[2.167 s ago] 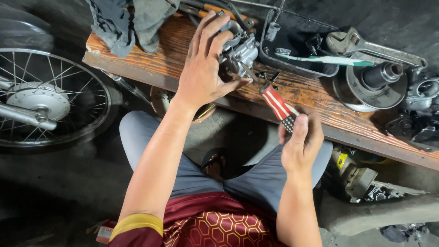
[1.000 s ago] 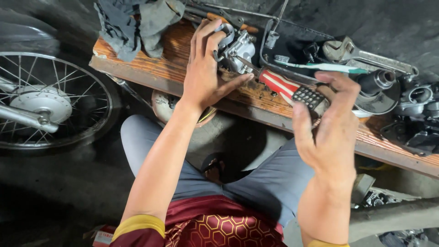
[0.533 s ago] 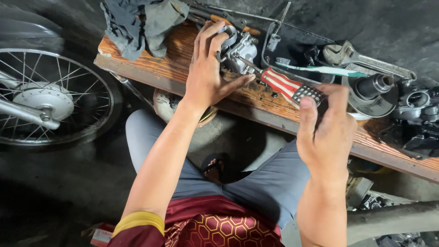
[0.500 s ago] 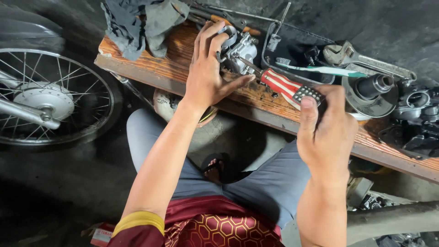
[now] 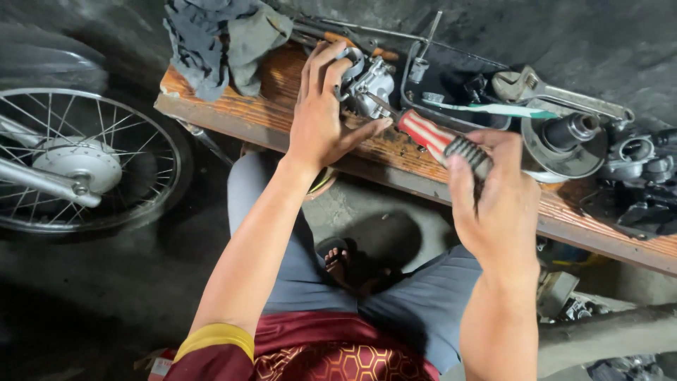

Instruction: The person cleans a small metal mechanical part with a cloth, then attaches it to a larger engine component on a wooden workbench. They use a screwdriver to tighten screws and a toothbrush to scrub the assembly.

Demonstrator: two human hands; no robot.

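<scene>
Both knees have shifted; two hands [image 5: 321,120] [image 5: 497,204] work one screwdriver [image 5: 434,137], one carburetor [image 5: 368,81]

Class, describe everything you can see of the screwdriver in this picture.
The screwdriver has a thick red handle with white stripes and a dark patterned butt end, plastic by its look. Its thin metal shaft slants up-left, its tip against the small metal engine part. The right hand grips the butt end; the left hand steadies the part above the wooden bench.

Worn wooden bench [image 5: 282,116]; grey rags [image 5: 218,35], black tray [image 5: 451,77], carburetor [image 5: 367,81] on it.
</scene>
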